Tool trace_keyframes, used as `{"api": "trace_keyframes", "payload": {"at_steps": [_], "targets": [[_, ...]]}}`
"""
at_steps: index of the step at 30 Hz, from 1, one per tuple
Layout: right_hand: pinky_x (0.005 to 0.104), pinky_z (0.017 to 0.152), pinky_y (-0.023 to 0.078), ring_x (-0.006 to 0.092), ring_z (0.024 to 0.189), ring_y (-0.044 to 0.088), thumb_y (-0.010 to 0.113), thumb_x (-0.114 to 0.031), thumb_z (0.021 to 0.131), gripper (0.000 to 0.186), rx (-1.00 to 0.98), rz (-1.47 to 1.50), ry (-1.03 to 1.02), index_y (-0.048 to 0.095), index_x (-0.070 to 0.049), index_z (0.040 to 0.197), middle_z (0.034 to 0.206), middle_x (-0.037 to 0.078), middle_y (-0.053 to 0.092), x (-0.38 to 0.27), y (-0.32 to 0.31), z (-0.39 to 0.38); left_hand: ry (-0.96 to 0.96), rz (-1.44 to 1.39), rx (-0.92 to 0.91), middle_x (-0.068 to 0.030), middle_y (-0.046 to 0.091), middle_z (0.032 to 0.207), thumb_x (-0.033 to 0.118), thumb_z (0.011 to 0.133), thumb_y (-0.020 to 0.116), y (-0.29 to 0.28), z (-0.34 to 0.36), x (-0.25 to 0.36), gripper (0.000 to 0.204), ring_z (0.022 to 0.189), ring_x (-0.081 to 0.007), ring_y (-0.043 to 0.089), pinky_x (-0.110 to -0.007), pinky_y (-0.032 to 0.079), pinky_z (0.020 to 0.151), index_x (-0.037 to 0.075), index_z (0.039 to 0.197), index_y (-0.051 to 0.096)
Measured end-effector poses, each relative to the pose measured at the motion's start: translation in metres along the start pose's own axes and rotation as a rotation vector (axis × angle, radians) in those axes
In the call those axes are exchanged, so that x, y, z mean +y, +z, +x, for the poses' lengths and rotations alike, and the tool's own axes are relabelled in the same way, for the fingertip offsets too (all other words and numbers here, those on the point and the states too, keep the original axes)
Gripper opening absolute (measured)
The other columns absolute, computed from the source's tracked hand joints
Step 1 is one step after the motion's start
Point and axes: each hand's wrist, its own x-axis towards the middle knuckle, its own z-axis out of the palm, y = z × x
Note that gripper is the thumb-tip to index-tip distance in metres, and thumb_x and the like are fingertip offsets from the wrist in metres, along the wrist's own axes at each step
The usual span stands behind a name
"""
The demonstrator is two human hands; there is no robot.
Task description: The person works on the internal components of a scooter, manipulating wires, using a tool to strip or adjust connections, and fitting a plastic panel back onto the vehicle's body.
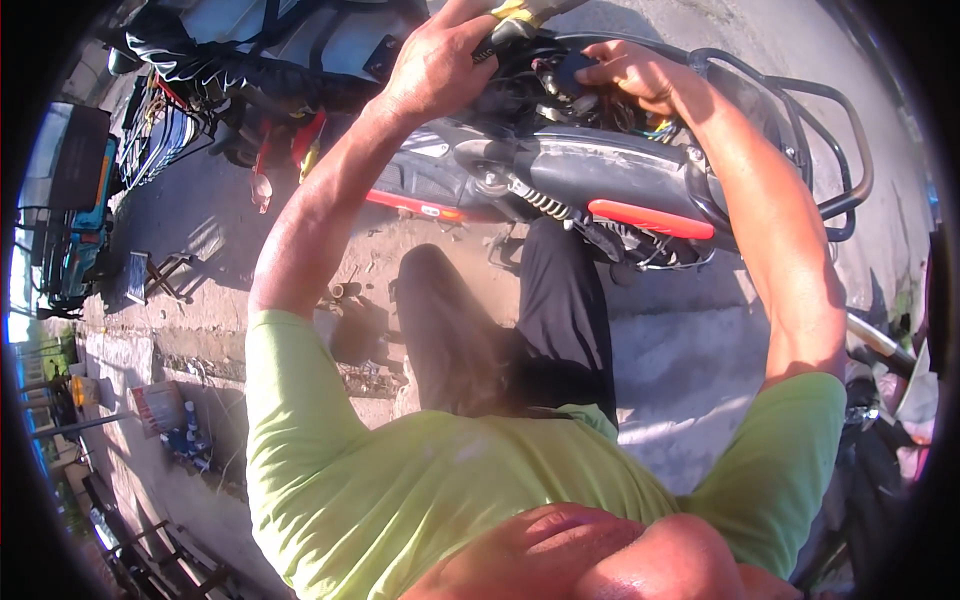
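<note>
Two bare hands over a motorcycle, head view. Step in hand (judged): handling small parts in the bike's uncovered bay, amid the wiring. R hand: thumb & fingers pinching a small dark block over the mid-part of the bay, w/ coloured leads nr the bay's R end, just below the hand; whether block & leads are joined can't be told. L hand: at the bay's L end, fingers bent; a yellow-and-dark item is at the fingertips, cut by the upper frame edge, so grip can't be told. Bike's near side: orange-red strip along the lower edge, coil spring to its L; grab rail at the R end. Next move (judged) calls for a light R-hand pinch, block kept level, no pull on thin leads, & L hand steadying w/o crowding the bay.
</note>
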Motion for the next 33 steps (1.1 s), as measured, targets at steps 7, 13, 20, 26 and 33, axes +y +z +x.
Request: {"api": "trace_keyframes", "payload": {"at_steps": [7, 13, 20, 26, 33], "targets": [[0.0351, 0.084, 0.059, 0.0196, 0.097, 0.071, 0.068, -0.009, 0.098, 0.032, 0.045, 0.069, -0.047, 0.063, 0.005, 0.127, 0.108, 0.014, 0.073, 0.002, 0.001, -0.001, -0.016, 0.087, -0.142, -0.0093, 0.063, 0.125, 0.008, 0.083, 0.067, -0.001, 0.006, -0.009, 0.041, 0.110, -0.0355, 0.066, -0.043, 0.056, 0.092, 0.009, 0.124, 0.069], [0.0333, 0.092, 0.058, 0.0197, 0.103, 0.070, 0.066, -0.007, 0.099, 0.046, -0.093, -0.048, 0.046, 0.054, 0.003, 0.142, 0.119, 0.012, 0.071, -0.007, 0.006, -0.005, 0.111, 0.155, -0.101, -0.0078, 0.061, 0.130, 0.004, 0.079, 0.071, 0.009, -0.007, -0.007, 0.044, 0.114, -0.0334, 0.066, -0.041, 0.057, 0.094, 0.008, 0.123, 0.069], [0.0362, 0.092, 0.056, 0.0211, 0.102, 0.069, 0.067, -0.010, 0.098, 0.050, 0.127, 0.081, 0.061, 0.050, 0.001, 0.144, 0.118, 0.013, 0.070, -0.003, 0.004, -0.009, -0.032, -0.044, -0.003, -0.0137, 0.065, 0.098, 0.005, 0.085, 0.064, -0.016, 0.015, 0.008, 0.016, 0.090, -0.0317, 0.067, -0.041, 0.055, 0.077, 0.001, 0.099, 0.068], [0.0360, 0.089, 0.055, 0.0223, 0.090, 0.067, 0.061, -0.007, 0.099, 0.009, -0.049, 0.211, 0.141, 0.065, 0.000, 0.095, 0.097, 0.015, 0.069, -0.021, 0.004, -0.011, -0.211, -0.062, -0.091, -0.0098, 0.065, 0.122, 0.011, 0.085, 0.072, 0.011, -0.011, -0.018, 0.027, 0.109, -0.0319, 0.068, -0.038, 0.056, 0.094, 0.006, 0.112, 0.076], [0.0291, 0.079, 0.061, 0.0183, 0.089, 0.073, 0.062, -0.009, 0.100, 0.037, -0.067, 0.105, 0.063, 0.059, -0.003, 0.136, 0.102, 0.012, 0.070, -0.021, 0.018, -0.014, -0.198, -0.102, -0.083, -0.0126, 0.065, 0.125, 0.024, 0.087, 0.077, 0.021, -0.024, -0.027, 0.038, 0.111, -0.0315, 0.067, -0.039, 0.055, 0.096, 0.006, 0.120, 0.074]]}}
